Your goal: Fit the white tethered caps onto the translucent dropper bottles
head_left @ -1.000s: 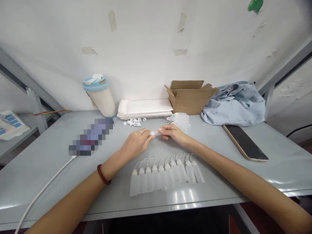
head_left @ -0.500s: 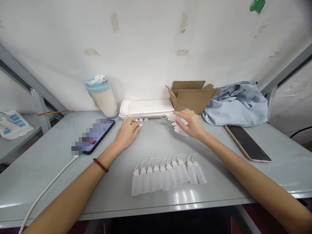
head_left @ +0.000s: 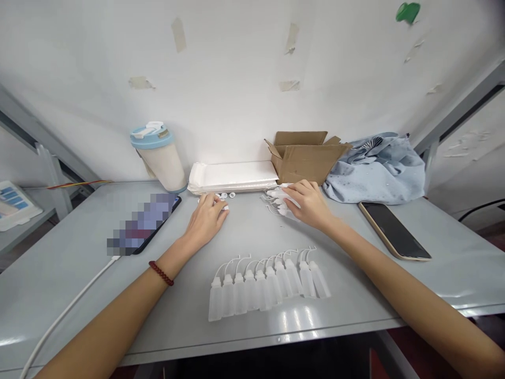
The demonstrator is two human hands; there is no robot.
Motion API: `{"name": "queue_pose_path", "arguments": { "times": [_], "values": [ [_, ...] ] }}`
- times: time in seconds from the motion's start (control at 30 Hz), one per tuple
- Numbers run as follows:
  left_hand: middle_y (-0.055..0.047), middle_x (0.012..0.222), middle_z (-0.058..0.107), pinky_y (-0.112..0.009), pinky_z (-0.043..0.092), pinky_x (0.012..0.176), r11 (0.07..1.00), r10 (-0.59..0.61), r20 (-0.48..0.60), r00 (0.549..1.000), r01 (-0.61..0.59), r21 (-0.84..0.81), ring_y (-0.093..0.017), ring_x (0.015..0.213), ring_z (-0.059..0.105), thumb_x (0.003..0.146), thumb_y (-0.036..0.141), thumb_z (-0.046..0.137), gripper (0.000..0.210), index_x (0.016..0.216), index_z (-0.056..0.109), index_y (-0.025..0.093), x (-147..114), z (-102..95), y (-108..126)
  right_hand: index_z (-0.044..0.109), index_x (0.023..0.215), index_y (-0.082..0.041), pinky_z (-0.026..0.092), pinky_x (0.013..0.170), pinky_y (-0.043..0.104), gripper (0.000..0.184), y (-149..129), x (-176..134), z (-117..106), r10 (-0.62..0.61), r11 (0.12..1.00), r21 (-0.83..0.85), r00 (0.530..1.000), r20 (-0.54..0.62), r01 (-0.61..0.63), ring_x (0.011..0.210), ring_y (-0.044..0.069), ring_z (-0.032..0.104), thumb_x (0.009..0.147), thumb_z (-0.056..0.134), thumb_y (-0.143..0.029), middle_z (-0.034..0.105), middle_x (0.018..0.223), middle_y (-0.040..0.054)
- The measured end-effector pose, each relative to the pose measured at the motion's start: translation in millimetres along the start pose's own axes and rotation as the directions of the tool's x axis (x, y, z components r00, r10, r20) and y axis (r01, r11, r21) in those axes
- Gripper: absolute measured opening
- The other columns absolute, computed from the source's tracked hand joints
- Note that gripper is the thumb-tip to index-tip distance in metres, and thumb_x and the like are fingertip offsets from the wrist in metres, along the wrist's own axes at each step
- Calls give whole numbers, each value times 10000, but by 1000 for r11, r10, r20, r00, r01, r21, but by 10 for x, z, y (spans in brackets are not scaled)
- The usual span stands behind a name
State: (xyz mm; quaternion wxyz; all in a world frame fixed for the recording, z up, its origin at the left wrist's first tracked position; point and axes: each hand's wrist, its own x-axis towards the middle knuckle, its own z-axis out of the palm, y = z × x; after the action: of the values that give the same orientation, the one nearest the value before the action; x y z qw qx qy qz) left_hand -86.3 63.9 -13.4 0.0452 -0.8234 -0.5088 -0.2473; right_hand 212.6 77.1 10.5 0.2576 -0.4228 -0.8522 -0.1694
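My left hand (head_left: 205,218) rests on the table with its fingers curled around small white caps; a bit of white shows at the thumb and fingertips. More white caps (head_left: 232,195) lie just beyond the fingers. My right hand (head_left: 310,204) is at a small pile of translucent plastic bottles (head_left: 283,209), thumb and fingers around one of them; the palm side is hidden. Closer to the front edge lies a row of several translucent squeeze bottles (head_left: 239,295), each with a thin tethered stopper at its neck pointing away from me.
White padded envelopes (head_left: 236,173) lie against the wall beside an open cardboard box (head_left: 310,163). A blue-lidded cup (head_left: 160,158) and a charging phone (head_left: 148,223) stand at left. Blue cloth (head_left: 374,171) and another phone (head_left: 394,231) are at right, on the grey table (head_left: 173,321).
The view has shifted slightly. My right hand has drawn a little closer around the piled bottles. My left hand stays at the caps, with a white piece now showing at its fingertips.
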Motion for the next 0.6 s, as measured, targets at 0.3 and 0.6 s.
{"name": "queue_pose_path", "arguments": {
  "times": [0.3, 0.6],
  "values": [
    [-101, 986, 543, -404, 461, 821, 998, 21, 38, 999, -18, -61, -255, 955, 467, 899, 270, 461, 220, 970, 632, 153, -47, -10, 87, 637, 1051, -149, 311, 760, 358, 226, -22, -17, 38, -7, 999, -46, 1000, 23, 9, 926, 244, 496, 893, 497, -227, 639, 1017, 120],
    [-98, 951, 575, -410, 447, 843, 991, 22, 61, 998, -14, -136, -260, 955, 475, 890, 275, 457, 224, 968, 628, 152, -43, -11, 87, 646, 1039, -181, 271, 774, 371, 201, -125, -18, 107, 22, 989, -146, 1000, -7, -23, 888, 240, 488, 904, 505, -229, 640, 978, 108]
  ]
}}
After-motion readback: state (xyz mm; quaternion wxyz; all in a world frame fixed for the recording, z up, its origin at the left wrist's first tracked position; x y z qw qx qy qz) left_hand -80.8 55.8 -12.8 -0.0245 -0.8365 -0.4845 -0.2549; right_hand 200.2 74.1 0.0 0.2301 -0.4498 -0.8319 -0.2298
